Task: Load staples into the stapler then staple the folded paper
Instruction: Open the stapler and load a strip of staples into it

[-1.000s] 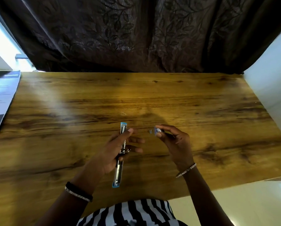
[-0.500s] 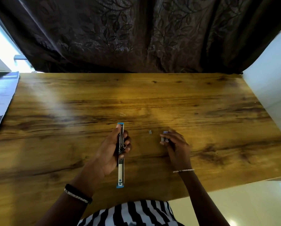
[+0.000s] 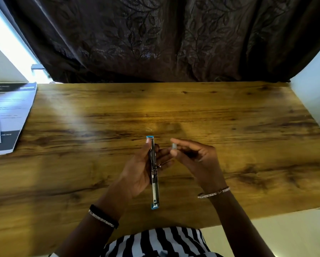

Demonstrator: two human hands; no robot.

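A blue and metal stapler [image 3: 154, 175] is swung fully open into one long strip above the wooden table [image 3: 248, 141]. My left hand [image 3: 142, 169] grips it round the middle, thumb along its far end. My right hand [image 3: 194, 158] pinches a small grey strip of staples [image 3: 174, 146] between thumb and fingers, just right of the stapler's far half and apart from it. The folded paper [image 3: 7, 117] lies at the table's far left edge, printed side up.
A single bent staple [image 3: 148, 129] lies on the wood just beyond the stapler. A dark leaf-patterned curtain [image 3: 155, 38] hangs behind the table. A white wall [image 3: 316, 86] borders the right side.
My right hand went down to the table, took up the small staple strip and lifted it leftward beside the stapler. My left hand has kept hold of the open stapler.
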